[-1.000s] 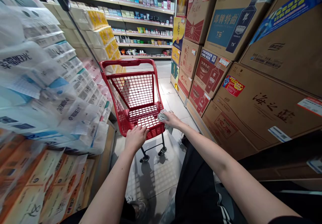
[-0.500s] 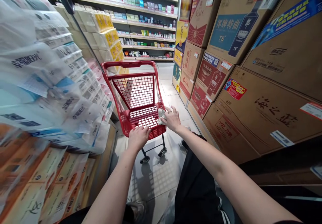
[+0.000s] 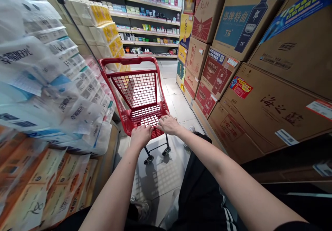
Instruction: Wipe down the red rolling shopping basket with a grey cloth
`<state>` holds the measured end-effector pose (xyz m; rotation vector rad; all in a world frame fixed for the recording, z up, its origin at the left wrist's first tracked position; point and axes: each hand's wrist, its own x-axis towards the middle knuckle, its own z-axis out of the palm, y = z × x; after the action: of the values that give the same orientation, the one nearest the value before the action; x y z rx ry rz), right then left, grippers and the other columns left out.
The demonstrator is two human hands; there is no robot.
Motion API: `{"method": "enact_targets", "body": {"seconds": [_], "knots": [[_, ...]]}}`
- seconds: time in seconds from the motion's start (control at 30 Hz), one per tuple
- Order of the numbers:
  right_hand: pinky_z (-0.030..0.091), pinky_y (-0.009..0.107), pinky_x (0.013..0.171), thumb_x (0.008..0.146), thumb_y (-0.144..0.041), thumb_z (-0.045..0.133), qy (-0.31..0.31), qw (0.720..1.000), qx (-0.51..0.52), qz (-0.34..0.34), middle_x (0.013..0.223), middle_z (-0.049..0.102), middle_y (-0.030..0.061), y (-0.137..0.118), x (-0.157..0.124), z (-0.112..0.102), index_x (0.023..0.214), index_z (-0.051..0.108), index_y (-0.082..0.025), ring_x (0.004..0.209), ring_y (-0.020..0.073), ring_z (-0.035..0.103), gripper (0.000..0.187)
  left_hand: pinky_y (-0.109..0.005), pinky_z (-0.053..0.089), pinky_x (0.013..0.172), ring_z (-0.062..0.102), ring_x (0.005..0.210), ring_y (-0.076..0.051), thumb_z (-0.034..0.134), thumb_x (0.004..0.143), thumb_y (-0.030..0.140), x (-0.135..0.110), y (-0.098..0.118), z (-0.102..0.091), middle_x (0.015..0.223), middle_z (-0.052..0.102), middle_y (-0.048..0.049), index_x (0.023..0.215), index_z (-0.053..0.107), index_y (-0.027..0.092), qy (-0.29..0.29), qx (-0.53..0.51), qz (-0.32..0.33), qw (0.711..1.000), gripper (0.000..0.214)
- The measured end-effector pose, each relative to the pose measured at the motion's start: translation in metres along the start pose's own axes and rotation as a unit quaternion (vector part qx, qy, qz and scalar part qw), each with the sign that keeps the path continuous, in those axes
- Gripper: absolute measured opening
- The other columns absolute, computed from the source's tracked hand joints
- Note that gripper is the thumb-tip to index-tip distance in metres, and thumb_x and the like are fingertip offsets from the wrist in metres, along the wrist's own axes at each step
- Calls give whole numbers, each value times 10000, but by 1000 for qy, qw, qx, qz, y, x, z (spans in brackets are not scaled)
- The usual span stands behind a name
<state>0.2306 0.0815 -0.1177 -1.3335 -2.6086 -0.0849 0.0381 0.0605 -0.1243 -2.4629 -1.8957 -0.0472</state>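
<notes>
A small red plastic shopping cart (image 3: 143, 72) with a grid basket stands in front of me on dark casters. My left hand (image 3: 140, 136) has its fingers curled over the cart's near rim. Close beside it, my right hand (image 3: 169, 124) lies over the near right corner of the rim, its fingers reaching left and a ring on one of them. The crumpled white cloth in this hand is almost wholly hidden under the palm. I see nothing lying in the basket.
Wrapped paper packs (image 3: 64, 96) are stacked at left, with orange packs (image 3: 44, 186) below. Cardboard cartons (image 3: 261, 106) line the right side. Stocked shelves (image 3: 153, 30) stand at the back. A dark pole (image 3: 80, 33) rises beside the cart. Tiled floor (image 3: 173, 82) runs between the stacks.
My right hand has moved left and slightly down along the rim, nearer my left hand. The white cloth that showed under its fingers is now covered. My left hand still grips the rim.
</notes>
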Motion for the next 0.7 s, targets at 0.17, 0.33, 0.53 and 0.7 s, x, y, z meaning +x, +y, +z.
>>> {"method": "enact_targets", "body": {"seconds": [0.17, 0.33, 0.53, 0.7], "knots": [[247, 519, 1177, 987, -328, 463, 41, 999, 12, -22, 1343, 555, 171, -5, -3, 17, 1424, 438, -121, 1260, 266, 492, 485, -405, 394, 812, 595, 1064, -294, 195, 984, 491, 2, -12, 4, 1120, 668, -130, 1127, 607, 220, -9, 17, -1, 1000, 513], [282, 450, 1165, 996, -250, 458, -31, 985, -51, -160, 1162, 655, 104, 31, 7, 5, 1316, 548, -165, 1096, 206, 608, 342, -405, 406, 821, 590, 1082, -293, 175, 980, 500, 1, -22, 6, 1156, 658, -132, 1130, 598, 226, -45, 25, 7, 999, 526], [184, 510, 1201, 1032, -441, 346, 36, 994, -55, -93, 983, 685, 81, 30, 12, 11, 1036, 644, -150, 964, 204, 630, 416, -468, 415, 863, 575, 1114, -330, 166, 970, 512, 6, -8, 8, 1176, 646, -163, 1115, 593, 199, -54, 7, -10, 998, 549], [290, 466, 1140, 1052, -378, 269, 122, 985, -2, 123, 960, 689, 113, -23, 21, 37, 988, 625, -127, 953, 210, 632, 440, -501, 409, 903, 566, 1148, -349, 250, 952, 466, 13, -1, 9, 1184, 637, -211, 1106, 580, 136, -58, -20, -31, 998, 492]]}}
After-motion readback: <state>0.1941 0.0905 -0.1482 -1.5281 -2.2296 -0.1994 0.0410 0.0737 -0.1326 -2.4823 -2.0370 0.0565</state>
